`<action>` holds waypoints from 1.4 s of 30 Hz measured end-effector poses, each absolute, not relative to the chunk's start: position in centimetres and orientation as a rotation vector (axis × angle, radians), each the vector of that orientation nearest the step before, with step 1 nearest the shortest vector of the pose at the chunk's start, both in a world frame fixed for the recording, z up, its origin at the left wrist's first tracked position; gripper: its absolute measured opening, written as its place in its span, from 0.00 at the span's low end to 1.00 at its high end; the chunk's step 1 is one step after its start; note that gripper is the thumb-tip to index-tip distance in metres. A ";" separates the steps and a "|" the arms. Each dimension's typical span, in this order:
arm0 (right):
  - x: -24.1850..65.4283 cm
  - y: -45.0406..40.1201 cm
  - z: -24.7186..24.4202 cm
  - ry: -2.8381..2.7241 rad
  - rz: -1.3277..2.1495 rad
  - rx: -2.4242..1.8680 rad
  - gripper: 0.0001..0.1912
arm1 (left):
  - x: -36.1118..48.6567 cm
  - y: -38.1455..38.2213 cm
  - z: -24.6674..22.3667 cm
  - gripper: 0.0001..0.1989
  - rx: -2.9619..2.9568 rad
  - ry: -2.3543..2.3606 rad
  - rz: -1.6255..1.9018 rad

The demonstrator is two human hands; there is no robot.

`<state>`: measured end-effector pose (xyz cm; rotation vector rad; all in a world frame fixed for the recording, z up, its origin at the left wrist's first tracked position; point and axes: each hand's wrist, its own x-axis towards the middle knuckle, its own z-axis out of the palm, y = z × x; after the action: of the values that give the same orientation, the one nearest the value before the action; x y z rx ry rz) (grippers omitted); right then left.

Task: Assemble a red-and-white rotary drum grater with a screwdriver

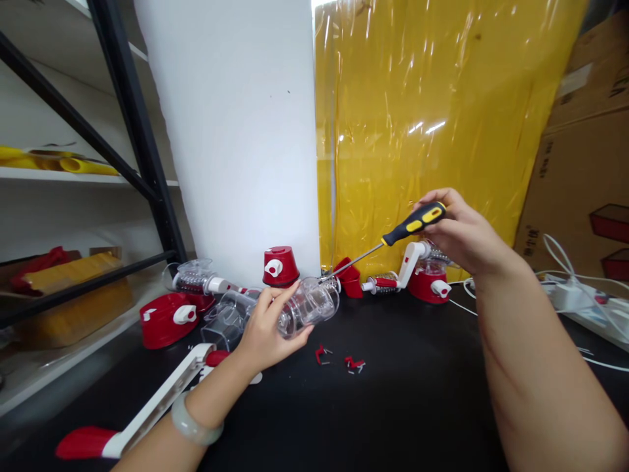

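My left hand [272,322] is wrapped round a clear plastic housing [312,305], tilted above the black table. My right hand [457,229] grips a screwdriver [415,223] by its black and yellow handle. The screwdriver's shaft slants down to the left, and its tip reaches the upper right part of the housing; whether it sits on a screw I cannot tell. Below the housing lie small red plastic pieces [354,363] with short metal pins or screws beside them. A white crank handle [157,400] with a red grip lies left of my left forearm.
Red bases with white knobs stand at the left [164,321], back middle [281,265] and right [428,285]. A grater drum [386,283] lies near the right base. White cables and a power strip [590,308] are at the right edge. A black shelf frame [132,111] rises at left.
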<state>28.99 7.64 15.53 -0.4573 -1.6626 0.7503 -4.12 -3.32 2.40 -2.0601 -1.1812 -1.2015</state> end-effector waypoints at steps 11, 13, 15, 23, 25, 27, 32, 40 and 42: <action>28.3 8.3 15.6 -1.607 0.195 -0.879 0.20 | -3.9 -3.5 2.7 0.38 -2.072 -1.141 -1.206; 28.4 9.1 15.4 -1.560 0.153 -0.865 0.18 | -3.7 -3.6 2.9 0.38 -2.076 -1.124 -1.210; 28.6 9.8 15.2 -1.534 0.124 -0.853 0.17 | -3.7 -3.7 2.9 0.38 -2.079 -1.121 -1.212; 29.2 10.5 15.0 -1.507 0.142 -0.787 0.18 | -4.0 -3.5 2.7 0.39 -2.099 -1.134 -1.225; 29.2 10.4 15.0 -1.500 0.144 -0.785 0.18 | -4.0 -3.5 2.6 0.39 -2.105 -1.134 -1.221; 29.1 10.3 15.1 -1.497 0.144 -0.787 0.18 | -4.0 -3.6 2.6 0.39 -2.108 -1.128 -1.219; 29.0 10.2 15.1 -1.499 0.152 -0.796 0.17 | -4.0 -3.7 2.6 0.40 -2.112 -1.105 -1.219; 28.5 7.5 15.8 -1.507 0.289 -0.690 0.15 | -4.2 -3.4 2.5 0.41 -2.151 -1.043 -1.220; 28.5 6.3 16.1 -1.537 0.317 -0.598 0.14 | -4.2 -3.4 2.5 0.41 -2.160 -1.042 -1.216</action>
<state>28.53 6.27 16.06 -0.5976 -1.5366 0.3174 -4.23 -3.38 2.48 -2.1597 -1.0415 -1.2161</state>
